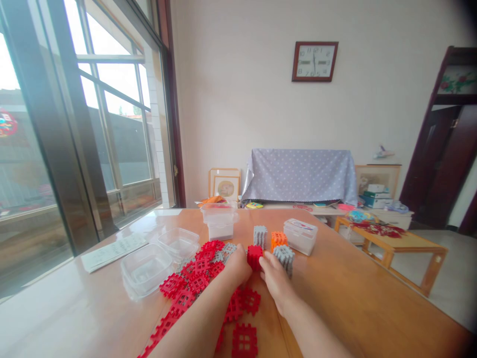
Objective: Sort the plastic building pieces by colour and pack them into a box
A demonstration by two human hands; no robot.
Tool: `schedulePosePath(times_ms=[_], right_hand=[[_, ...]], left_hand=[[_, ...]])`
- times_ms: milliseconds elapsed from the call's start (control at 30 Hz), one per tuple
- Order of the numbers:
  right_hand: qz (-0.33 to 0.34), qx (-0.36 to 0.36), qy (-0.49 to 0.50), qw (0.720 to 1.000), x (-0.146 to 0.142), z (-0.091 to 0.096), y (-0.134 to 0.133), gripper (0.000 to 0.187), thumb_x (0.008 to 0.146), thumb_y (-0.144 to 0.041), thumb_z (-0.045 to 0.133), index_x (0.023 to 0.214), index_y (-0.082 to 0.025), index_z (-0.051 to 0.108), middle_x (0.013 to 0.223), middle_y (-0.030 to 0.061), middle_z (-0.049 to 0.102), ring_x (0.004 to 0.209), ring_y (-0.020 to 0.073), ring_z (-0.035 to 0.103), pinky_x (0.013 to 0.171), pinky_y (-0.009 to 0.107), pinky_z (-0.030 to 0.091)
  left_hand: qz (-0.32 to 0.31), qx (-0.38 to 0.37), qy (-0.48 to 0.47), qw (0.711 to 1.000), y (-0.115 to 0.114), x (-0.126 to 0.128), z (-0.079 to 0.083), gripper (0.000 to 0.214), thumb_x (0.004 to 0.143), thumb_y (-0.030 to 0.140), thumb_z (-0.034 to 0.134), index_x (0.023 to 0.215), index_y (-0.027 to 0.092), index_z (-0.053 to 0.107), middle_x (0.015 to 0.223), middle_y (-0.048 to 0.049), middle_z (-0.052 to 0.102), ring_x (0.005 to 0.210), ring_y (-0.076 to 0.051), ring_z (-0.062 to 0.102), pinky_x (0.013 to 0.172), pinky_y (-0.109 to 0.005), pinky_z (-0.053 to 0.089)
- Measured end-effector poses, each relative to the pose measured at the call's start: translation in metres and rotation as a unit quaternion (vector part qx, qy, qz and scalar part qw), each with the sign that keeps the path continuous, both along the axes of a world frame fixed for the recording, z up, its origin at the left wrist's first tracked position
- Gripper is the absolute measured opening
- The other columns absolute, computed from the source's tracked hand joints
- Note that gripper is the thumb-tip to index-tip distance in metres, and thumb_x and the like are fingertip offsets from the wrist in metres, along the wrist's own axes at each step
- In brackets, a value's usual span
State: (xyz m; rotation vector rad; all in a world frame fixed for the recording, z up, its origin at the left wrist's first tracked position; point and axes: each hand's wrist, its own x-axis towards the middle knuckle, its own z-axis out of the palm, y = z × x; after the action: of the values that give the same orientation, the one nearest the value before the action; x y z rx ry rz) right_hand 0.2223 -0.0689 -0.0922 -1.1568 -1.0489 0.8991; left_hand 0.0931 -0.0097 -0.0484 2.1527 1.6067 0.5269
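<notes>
A compact stack of red plastic waffle blocks (255, 257) stands between my hands. My left hand (238, 266) is closed against the stack's left side, its fingertips partly hidden. From the right, my right hand (275, 277) pinches the same stack with thumb and fingers. Just beyond my right hand stands a grey waffle-block stack (283, 256), with an orange stack (278, 239) and another grey stack (260, 236) behind. Loose red waffle blocks (198, 283) spread in a heap under and left of my left forearm, with some grey blocks (228, 250) among them.
Clear plastic tubs (147, 271) lie at the left, near printed paper sheets (114, 251). Stacked clear containers (219, 231) stand at the back, and a lidded box (301, 236) is right of the stacks. The wooden table (346, 293) extends to the right.
</notes>
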Motion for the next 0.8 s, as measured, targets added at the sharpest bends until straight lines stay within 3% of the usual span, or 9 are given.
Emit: schedulePosePath(times_ms=[167,367,533,800], right_hand=[[-0.009,-0.038,0.033,0.999,-0.005,0.01,-0.002,0.062,0.088,-0.051,0.057,0.144,-0.026,0.046,0.146,0.0105,0.054,0.137,0.0272,0.049,0.109,0.044,0.044],[-0.027,-0.05,0.049,0.997,-0.009,0.005,0.005,0.076,0.086,-0.045,0.059,0.152,-0.019,0.034,0.155,0.0124,0.042,0.144,0.0255,0.04,0.114,0.04,0.04],[-0.017,-0.018,0.023,0.999,-0.009,0.004,0.011,0.07,0.086,-0.045,0.058,0.151,-0.026,0.04,0.148,0.0061,0.053,0.139,0.0258,0.046,0.111,0.038,0.042],[-0.043,-0.023,0.0,0.999,-0.008,0.0,0.014,0.076,0.081,-0.046,0.062,0.15,-0.023,0.041,0.145,0.0077,0.056,0.138,0.0275,0.047,0.112,0.039,0.039]], left_hand=[[-0.003,0.004,0.004,1.0,0.012,0.005,-0.006,0.042,0.069,0.02,0.071,0.103,0.02,0.045,0.091,-0.0105,0.068,0.087,-0.027,0.068,0.067,-0.029,0.044],[-0.009,0.012,-0.014,1.0,0.023,0.009,-0.012,0.043,0.071,0.027,0.071,0.104,0.021,0.044,0.094,-0.0104,0.068,0.09,-0.027,0.069,0.068,-0.03,0.045],[-0.022,0.02,-0.027,0.999,0.028,0.013,-0.011,0.038,0.074,0.031,0.068,0.101,0.02,0.043,0.091,-0.0107,0.069,0.086,-0.028,0.069,0.066,-0.031,0.044],[-0.026,0.025,-0.029,0.999,0.027,0.014,-0.008,0.033,0.076,0.029,0.067,0.096,0.021,0.041,0.09,-0.01,0.069,0.083,-0.026,0.068,0.067,-0.031,0.044]])
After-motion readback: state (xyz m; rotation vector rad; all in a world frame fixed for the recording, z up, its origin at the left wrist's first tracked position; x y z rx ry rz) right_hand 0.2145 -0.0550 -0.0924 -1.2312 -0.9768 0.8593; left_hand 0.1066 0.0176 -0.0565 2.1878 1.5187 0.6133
